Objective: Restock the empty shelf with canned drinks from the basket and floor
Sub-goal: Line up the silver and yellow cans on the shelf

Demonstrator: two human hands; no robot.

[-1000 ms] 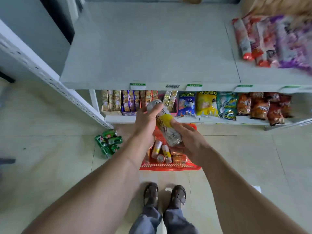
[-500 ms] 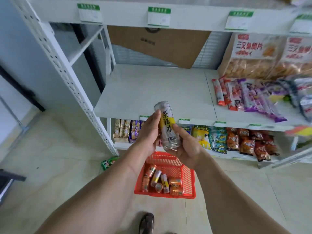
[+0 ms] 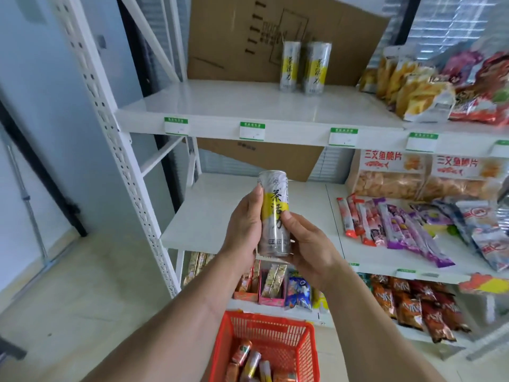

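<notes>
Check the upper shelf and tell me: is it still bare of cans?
No: two cans already stand upright on the upper shelf, side by side.

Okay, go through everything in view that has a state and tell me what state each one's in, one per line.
Held can: upright, gripped by both hands.
Left hand: curled round the can.
Right hand: curled round its base.
Two shelf cans: upright, side by side.
Basket: on floor, holding cans lying down.

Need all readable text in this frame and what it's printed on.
"茶活力": held can.
"茶活力": two cans on upper shelf, blurred but matching.
"三文鱼脆片": two snack bags.
Green shelf price tags: too small to read.
Cardboard print, other snack packs: blurred.
</notes>
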